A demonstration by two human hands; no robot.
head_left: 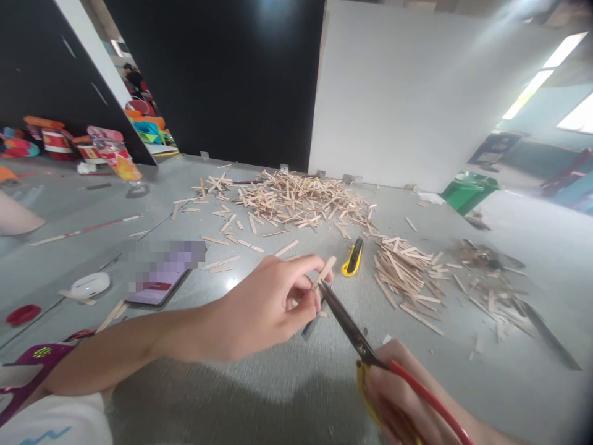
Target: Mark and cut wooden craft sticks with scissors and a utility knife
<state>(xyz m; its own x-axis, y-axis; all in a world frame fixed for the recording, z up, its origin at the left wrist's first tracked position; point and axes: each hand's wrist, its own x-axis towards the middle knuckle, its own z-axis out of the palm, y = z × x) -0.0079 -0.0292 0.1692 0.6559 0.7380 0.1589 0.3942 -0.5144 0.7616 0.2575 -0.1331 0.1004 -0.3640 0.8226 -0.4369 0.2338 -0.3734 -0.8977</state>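
Left grip pinches a wooden stick, right grip holds scissors at it; snipping imo, next squeeze needs it steady.

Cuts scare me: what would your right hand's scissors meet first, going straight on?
Probably the wooden stick in the left hand; whether the scissors in the right hand already touch it is unclear.

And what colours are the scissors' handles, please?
The scissors' handles are red and yellow, seen best in the head view.
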